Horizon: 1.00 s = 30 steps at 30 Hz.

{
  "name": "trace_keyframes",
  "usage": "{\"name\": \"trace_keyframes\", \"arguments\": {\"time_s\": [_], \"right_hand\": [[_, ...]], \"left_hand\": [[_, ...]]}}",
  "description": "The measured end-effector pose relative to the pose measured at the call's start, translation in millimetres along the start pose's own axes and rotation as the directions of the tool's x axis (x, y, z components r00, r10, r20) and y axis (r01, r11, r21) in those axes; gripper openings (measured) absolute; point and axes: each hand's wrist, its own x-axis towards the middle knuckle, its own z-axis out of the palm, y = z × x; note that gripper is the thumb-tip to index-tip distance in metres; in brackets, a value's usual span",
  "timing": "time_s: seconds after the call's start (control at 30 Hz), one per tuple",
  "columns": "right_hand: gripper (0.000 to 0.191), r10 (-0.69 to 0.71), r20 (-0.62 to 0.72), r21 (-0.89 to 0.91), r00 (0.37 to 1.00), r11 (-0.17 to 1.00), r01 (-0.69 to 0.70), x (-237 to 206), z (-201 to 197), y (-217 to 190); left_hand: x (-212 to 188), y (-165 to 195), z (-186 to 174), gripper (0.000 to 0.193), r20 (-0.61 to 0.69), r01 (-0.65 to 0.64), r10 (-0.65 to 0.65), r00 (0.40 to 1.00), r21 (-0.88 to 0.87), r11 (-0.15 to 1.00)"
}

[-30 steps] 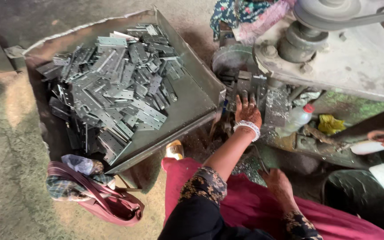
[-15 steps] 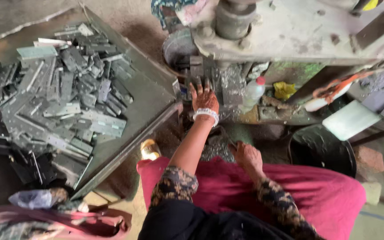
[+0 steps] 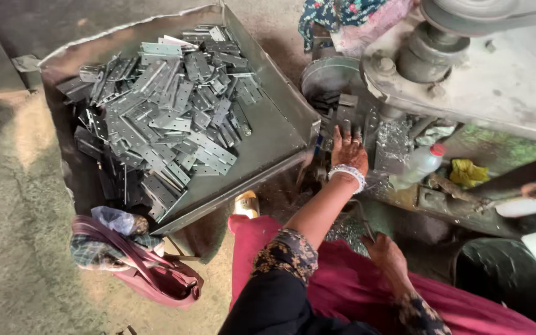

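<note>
Left hand (image 3: 348, 152) spread flat at the grey metal press bed (image 3: 367, 133), probably seating a plate; keep fingers clear. Right hand (image 3: 384, 253) resting loose, empty, on the lap.

Soft, diffuse daylight, moderately bright. Metal plates (image 3: 169, 118) in the tray (image 3: 274, 133) show dull sheen without harsh glare. A pale sunlit patch lies on the floor (image 3: 13, 205) at left. Deep shadow beneath the tray and at lower right. Focus is adequate throughout; slight wide-angle stretching at the edges.
</note>
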Motion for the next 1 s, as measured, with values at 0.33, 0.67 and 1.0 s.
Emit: {"name": "trace_keyframes", "arguments": {"time_s": [0.33, 0.67, 1.0], "right_hand": [[0.054, 0.110, 0.102, 0.007, 0.989, 0.994, -0.111, -0.5, 0.4, -3.8], [0.066, 0.131, 0.109, -0.104, 0.985, 0.987, -0.120, 10.6, -34.2, -5.8], [0.062, 0.124, 0.123, -0.101, 0.985, 0.989, -0.112, -7.0, -5.3, 0.3]], "left_hand": [[45.2, 1.2, 2.1, 0.048, -0.129, 0.095, -0.088, 0.988, 0.050, 0.994], [11.4, -9.8, -12.8, 0.048, 0.016, 0.034, -0.032, 0.999, -0.151, 0.988], [20.1, -4.6, -0.6, 0.049, 0.003, 0.033, -0.032, 0.999, -0.073, 0.997]]}}
